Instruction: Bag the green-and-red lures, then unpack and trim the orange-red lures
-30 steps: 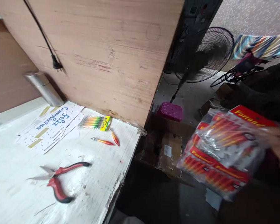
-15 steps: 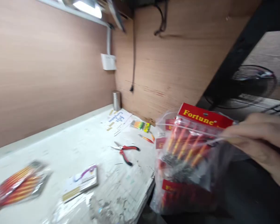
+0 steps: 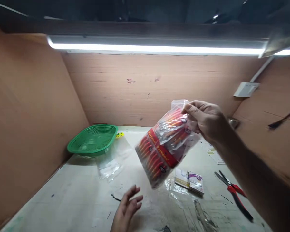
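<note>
Right hand (image 3: 204, 117) pinches the clear bag of Fortune packs (image 3: 168, 145) near its top, tilted above the table (image 3: 74, 193); empty left hand (image 3: 128, 206), loosely curled nearby, could steady its bottom, though blur hides whether it's sealed.

Right hand (image 3: 205, 119) is pinching the upper end of a clear bag (image 3: 168, 141); bag is hanging aslant over the desk (image 3: 74, 193), showing red "Fortune" labels. Left hand (image 3: 128, 206) is keeping its fingers loosely bent, below and left of the bag. Beyond it, a green basket (image 3: 93, 138) is sitting near a clear sleeve (image 3: 111, 164). Below the right hand, pliers (image 3: 232, 188) are lying spread near the forearm. A tube light (image 3: 157, 49) is glowing above both hands.
</note>
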`<state>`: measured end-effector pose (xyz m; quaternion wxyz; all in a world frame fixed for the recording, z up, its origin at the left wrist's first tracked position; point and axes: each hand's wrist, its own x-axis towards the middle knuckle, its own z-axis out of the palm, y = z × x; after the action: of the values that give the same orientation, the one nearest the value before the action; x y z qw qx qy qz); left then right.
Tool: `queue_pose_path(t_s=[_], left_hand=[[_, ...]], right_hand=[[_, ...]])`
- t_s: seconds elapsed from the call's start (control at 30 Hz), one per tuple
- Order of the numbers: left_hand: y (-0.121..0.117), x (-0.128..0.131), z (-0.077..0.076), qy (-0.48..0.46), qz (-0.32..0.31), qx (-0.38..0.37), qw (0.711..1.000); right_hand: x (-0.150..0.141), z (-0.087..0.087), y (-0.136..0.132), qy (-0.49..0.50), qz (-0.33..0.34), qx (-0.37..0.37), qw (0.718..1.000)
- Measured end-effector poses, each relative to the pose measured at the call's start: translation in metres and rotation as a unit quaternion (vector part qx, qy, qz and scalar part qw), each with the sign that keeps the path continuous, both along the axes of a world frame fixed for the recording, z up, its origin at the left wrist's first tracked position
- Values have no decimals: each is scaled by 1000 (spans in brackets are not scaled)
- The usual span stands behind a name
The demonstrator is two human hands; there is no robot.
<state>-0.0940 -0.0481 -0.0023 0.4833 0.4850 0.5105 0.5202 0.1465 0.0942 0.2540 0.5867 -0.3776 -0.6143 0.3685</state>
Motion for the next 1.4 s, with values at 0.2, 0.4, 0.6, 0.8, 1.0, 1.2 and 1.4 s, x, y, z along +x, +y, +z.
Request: queue_pose_path(t_s=[0.2,0.4,0.6,0.8,1.0,1.2,1.4], left_hand=[[52,-23,32,-274,32,-81,958],[95,-31,14,-209,155,-111,959],[132,-31,17,-152,212,-78,962],[155,-24,49,-33,232,-35,972],[232,-22,109,148,281,16,948],[223,72,96,320,223,152,908],[160,123,47,606,70,324,723]], right_hand=[[-34,-82,49,47,4,-75,996],[-26,-139,75,-32,27,-152,987],[15,-148,116,-147,48,-200,967],[100,-184,88,-253,11,-178,951],[113,-239,-6,-316,37,-120,940],[140,-308,-44,-510,-102,45,853],[166,-281,-25,-513,-262,97,812]])
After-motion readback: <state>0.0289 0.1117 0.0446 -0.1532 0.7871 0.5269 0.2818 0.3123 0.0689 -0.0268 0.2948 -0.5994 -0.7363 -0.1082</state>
